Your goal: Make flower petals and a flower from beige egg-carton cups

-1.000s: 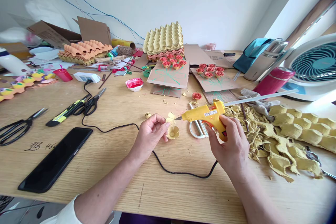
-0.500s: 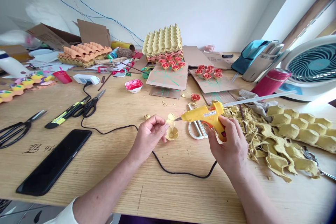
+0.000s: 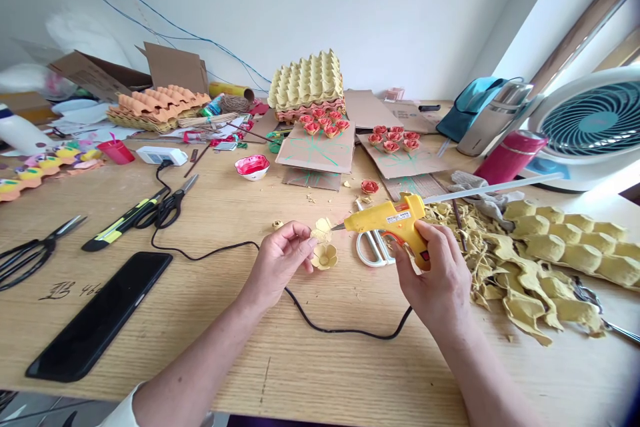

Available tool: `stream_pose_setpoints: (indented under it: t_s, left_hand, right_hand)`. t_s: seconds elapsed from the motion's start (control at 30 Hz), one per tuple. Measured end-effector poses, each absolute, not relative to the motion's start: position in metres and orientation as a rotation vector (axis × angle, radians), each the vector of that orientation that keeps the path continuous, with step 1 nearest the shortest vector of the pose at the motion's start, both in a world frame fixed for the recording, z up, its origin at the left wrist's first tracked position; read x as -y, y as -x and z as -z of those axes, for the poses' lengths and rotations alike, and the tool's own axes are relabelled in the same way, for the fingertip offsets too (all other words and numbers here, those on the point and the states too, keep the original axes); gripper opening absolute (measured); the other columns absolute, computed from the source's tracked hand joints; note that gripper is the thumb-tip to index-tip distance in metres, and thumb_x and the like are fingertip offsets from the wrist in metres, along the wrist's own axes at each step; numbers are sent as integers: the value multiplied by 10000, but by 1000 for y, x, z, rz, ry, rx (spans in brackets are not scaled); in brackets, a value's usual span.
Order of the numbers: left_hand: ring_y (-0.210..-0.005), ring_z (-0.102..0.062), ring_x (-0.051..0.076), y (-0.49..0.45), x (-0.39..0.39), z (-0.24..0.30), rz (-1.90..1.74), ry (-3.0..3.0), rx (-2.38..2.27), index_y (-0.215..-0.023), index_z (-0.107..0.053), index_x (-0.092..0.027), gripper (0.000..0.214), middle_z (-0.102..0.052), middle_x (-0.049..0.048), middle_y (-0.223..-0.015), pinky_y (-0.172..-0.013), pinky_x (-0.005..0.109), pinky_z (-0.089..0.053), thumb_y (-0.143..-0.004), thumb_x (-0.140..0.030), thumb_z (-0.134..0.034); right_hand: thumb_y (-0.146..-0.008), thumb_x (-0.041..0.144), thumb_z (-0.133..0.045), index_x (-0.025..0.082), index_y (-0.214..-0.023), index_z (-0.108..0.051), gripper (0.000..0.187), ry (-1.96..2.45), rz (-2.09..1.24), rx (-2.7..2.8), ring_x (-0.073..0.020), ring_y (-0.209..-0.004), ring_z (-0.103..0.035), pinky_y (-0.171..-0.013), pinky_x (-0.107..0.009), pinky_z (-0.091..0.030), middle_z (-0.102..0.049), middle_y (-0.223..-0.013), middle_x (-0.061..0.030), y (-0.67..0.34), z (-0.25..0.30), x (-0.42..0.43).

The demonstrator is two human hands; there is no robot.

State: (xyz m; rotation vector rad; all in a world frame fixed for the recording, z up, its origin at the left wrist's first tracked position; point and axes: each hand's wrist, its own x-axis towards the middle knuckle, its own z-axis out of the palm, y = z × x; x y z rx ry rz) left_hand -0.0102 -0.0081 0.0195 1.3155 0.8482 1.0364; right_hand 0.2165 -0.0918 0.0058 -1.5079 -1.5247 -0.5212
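My right hand grips a yellow hot glue gun by its handle, a clear glue stick sticking out behind. Its metal nozzle points left at a small yellow egg-carton petal piece pinched in my left hand. A yellow carton flower lies on the wooden table just below that piece, by my left fingers. The gun's black cord runs across the table under my hands.
White-handled scissors lie under the gun. Yellow carton scraps and tray strips fill the right side. A black phone, black scissors, a utility knife, red flowers on cardboard, stacked egg trays and a fan surround them.
Both hands hold nearly still, the nozzle staying at the petal piece. The camera has tipped slightly, so everything sits a little higher and leftward in view.
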Motion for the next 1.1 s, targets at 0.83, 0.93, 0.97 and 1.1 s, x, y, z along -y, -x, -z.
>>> stream_pose_setpoints:
  t_s: [0.83, 0.93, 0.97, 1.1]
  left_hand:
    - [-549, -553, 70, 13, 1, -19, -905, -740, -722, -818, -630, -159, 283, -613, -26, -677, -417, 145, -460, -659, -240, -849]
    - [-546, -556, 68, 13, 1, -19, -908, -717, -728, -821, -632, -158, 293, -618, -24, -682, -412, 142, -458, -646, -233, -854]
    - [-546, -556, 68, 13, 1, -19, -904, -717, -727, -813, -631, -157, 295, -619, -23, -681, -412, 142, -459, -642, -233, -858]
    - [-551, -547, 67, 14, 1, -20, -878, -739, -717, -774, -630, -152, 303, -614, -21, -672, -416, 143, -465, -630, -255, -876]
  right_hand:
    - [-944, 291, -595, 220, -1243, -514, 318, 1494, 488, 1529, -239, -895, -655, -682, -351, -552, -645, -1035, -103, -214, -6, 93]
    - [-947, 300, -589, 221, -1241, -515, 313, 1491, 491, 1534, -239, -894, -655, -683, -350, -549, -645, -1032, -102, -214, -5, 92]
    - [-946, 299, -590, 221, -1240, -514, 313, 1489, 490, 1535, -239, -895, -655, -683, -349, -548, -644, -1033, -101, -214, -4, 92]
    - [-937, 286, -612, 214, -1235, -517, 321, 1496, 492, 1522, -233, -892, -653, -690, -339, -547, -645, -1043, -102, -214, -5, 92]
